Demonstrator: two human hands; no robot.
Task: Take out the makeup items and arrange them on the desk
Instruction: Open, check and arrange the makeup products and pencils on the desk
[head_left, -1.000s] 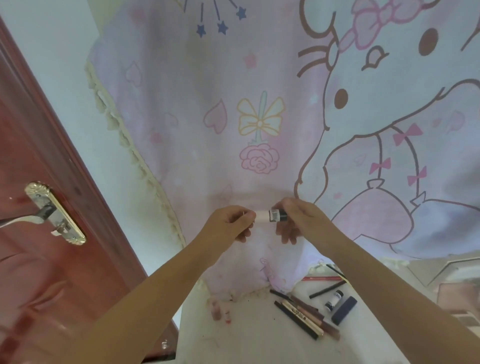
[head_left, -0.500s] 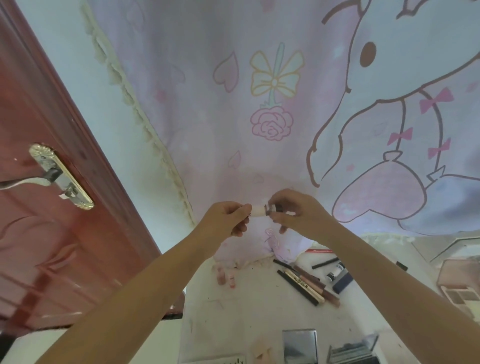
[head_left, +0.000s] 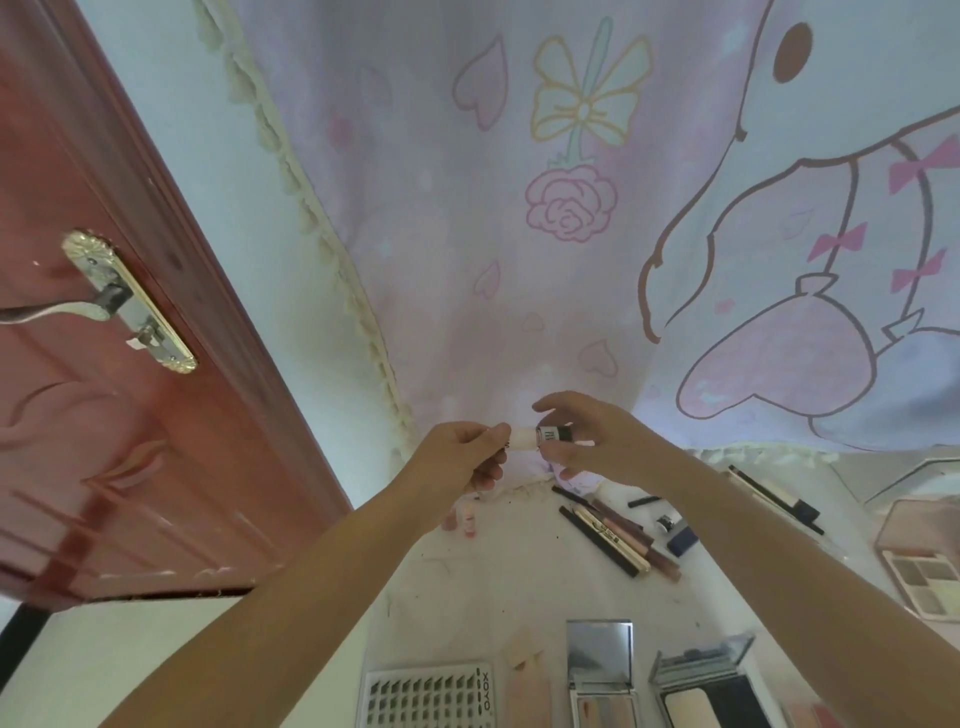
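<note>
Held up over the white counter (head_left: 467, 587), a small tube (head_left: 540, 435) lying level between both hands; left hand (head_left: 460, 457) at the pale end, grip curled tight with thumb and forefinger pinching it; right hand (head_left: 587, 441) at the dark labelled end, grip curled round it from above. Behind, at 12 o'clock, a cartoon-print curtain (head_left: 571, 208) hanging to the counter's far edge; at 9 o'clock, a red door (head_left: 104, 441) with a brass handle (head_left: 124, 306), close by the counter's left edge. At 4 o'clock from the tube, a bunch of pencils (head_left: 613, 535) lying slantwise, a navy block (head_left: 681, 539) just beside. At 6 o'clock along the near edge, a lash tray (head_left: 428, 693), a mirrored compact (head_left: 600, 654), an open palette (head_left: 701, 691); at 3 o'clock by the right edge, an eyeshadow palette (head_left: 919, 561). Bare counter between the pencils and the near row.
</note>
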